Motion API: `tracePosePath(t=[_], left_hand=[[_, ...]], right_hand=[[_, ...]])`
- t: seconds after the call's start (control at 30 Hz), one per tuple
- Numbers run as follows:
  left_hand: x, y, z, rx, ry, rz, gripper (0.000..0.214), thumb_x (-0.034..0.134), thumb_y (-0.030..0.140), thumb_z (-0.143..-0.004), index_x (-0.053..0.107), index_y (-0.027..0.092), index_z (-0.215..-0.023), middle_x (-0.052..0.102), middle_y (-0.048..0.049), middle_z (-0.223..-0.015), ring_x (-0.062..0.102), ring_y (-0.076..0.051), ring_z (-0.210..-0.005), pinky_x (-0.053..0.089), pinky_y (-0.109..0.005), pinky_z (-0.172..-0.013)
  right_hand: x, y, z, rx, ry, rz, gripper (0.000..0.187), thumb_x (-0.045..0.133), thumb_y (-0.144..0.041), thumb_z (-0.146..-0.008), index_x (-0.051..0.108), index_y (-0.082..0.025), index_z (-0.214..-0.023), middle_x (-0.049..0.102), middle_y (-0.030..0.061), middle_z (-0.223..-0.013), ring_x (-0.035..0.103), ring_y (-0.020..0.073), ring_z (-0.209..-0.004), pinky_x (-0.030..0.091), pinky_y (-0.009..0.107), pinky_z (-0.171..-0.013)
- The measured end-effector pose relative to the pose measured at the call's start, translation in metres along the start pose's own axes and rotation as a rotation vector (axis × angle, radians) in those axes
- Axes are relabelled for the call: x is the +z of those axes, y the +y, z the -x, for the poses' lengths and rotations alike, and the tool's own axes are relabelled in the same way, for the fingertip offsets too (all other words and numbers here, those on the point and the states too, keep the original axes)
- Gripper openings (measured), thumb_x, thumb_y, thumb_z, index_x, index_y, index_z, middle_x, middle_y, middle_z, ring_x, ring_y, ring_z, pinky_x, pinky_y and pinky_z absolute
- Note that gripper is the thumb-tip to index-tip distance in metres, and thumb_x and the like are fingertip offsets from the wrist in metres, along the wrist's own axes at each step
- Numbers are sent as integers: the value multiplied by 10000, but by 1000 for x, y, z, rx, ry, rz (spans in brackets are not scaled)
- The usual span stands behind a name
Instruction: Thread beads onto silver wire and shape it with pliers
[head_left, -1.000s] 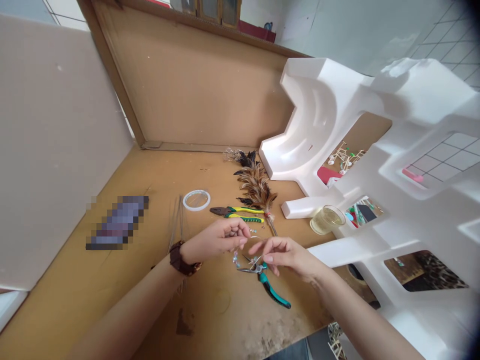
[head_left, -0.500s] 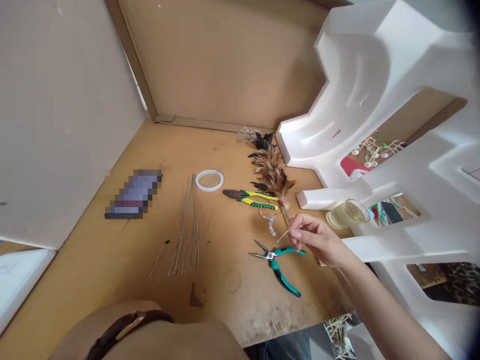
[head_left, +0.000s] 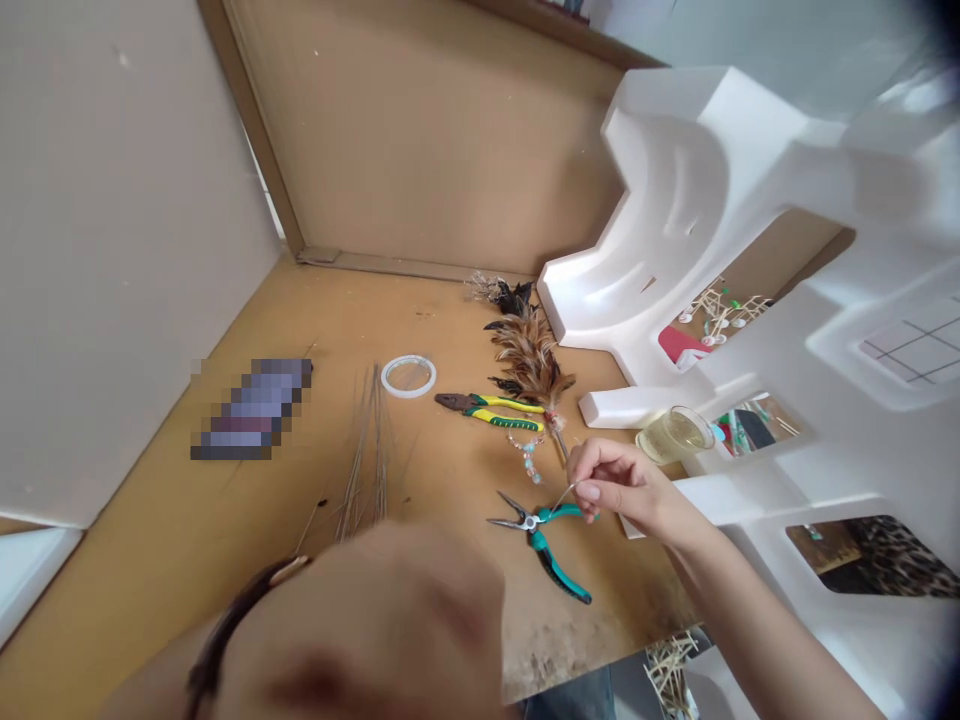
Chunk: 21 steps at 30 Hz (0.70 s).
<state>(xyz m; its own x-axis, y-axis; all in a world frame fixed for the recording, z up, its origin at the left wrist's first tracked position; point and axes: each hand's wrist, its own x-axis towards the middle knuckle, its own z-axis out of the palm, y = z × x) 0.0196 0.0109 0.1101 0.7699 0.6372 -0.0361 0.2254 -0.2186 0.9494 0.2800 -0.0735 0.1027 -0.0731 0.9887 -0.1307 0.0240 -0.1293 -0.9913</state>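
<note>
My right hand (head_left: 622,490) pinches a short, thin wire (head_left: 562,495) between thumb and fingertips. Below it lie the teal-handled needle-nose pliers (head_left: 555,565), jaws spread. To the hand's left rests a small strand of clear and blue beads (head_left: 531,460). Yellow-and-green pliers (head_left: 499,410) lie beyond the beads, beside a brown feather duster (head_left: 529,350) whose stick runs toward the hand. My left hand (head_left: 382,620) looms large and blurred close to the camera, a dark band at the wrist; its fingers cannot be made out. It partly hides a bundle of thin wires (head_left: 367,450).
A white ring-shaped roll (head_left: 409,377) lies behind the wires, and a pixelated dark object (head_left: 251,410) is at the left. A cup of pale liquid (head_left: 675,435) stands by the white moulded foam (head_left: 667,200) on the right. Brown boards (head_left: 420,130) wall the table's back.
My left hand has risen and moved rightward, covering the wires' near ends. The right hand still pinches the thin wire, whose angle has shifted slightly. The whole view has tilted a little.
</note>
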Motion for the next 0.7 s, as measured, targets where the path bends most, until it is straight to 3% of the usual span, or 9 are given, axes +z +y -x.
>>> tracePosePath(t=[0.07,0.1,0.13,0.23,0.3,0.4,0.5,0.7], left_hand=[[5,7,-27,84,33,6,278,530,423,-741,661,292,-949,644,-54,-868,584,-199,-741,471,-320,-599],[9,7,-41,164,136,46,282,513,399,-771,645,256,-975,630,-59,-898,570,-168,-703,466,-305,-611],[14,5,-53,202,162,90,297,506,368,-791,613,232,-1033,615,-61,-941,557,-140,-684,464,-285,-623],[27,-7,-77,147,-42,280,368,478,357,-822,530,178,-1139,595,-78,-974,519,-90,-581,434,-221,-493],[33,-13,-81,120,-146,375,372,460,371,-832,535,156,-1126,599,-83,-956,517,-78,-551,416,-199,-451],[39,-17,-80,83,-183,453,327,479,377,-824,593,129,-1004,605,-62,-856,531,-73,-524,412,-189,-438],[42,-17,-78,55,-182,566,290,500,370,-818,587,137,-969,604,-41,-785,564,-93,-533,430,-201,-449],[45,-13,-72,153,-84,672,191,504,325,-832,557,151,-892,601,-26,-789,565,-94,-539,451,-226,-495]], right_hand=[[0,-7,5,-17,-19,16,143,658,-290,-727,569,-178,-714,554,-12,-633,517,94,-526,434,222,-499],[0,-11,6,-27,-24,22,148,659,-295,-725,566,-180,-712,551,-12,-631,519,96,-524,435,224,-498],[0,-14,8,-37,-29,28,151,660,-297,-723,564,-181,-709,546,-14,-627,519,96,-522,434,225,-499],[2,-20,10,-61,-68,53,142,657,-286,-724,563,-181,-709,537,-15,-631,507,96,-533,420,223,-508],[4,-21,10,-79,-98,77,127,653,-273,-729,570,-178,-718,535,-13,-646,491,95,-553,403,220,-522],[9,-20,9,-133,-73,114,111,643,-265,-741,577,-178,-724,524,-18,-660,467,94,-574,381,219,-546],[13,-20,10,-197,-9,206,114,620,-283,-760,583,-182,-721,528,-15,-648,469,109,-591,385,235,-578],[19,-14,10,-302,96,314,109,600,-289,-780,594,-188,-741,579,19,-709,519,139,-665,422,267,-637]])
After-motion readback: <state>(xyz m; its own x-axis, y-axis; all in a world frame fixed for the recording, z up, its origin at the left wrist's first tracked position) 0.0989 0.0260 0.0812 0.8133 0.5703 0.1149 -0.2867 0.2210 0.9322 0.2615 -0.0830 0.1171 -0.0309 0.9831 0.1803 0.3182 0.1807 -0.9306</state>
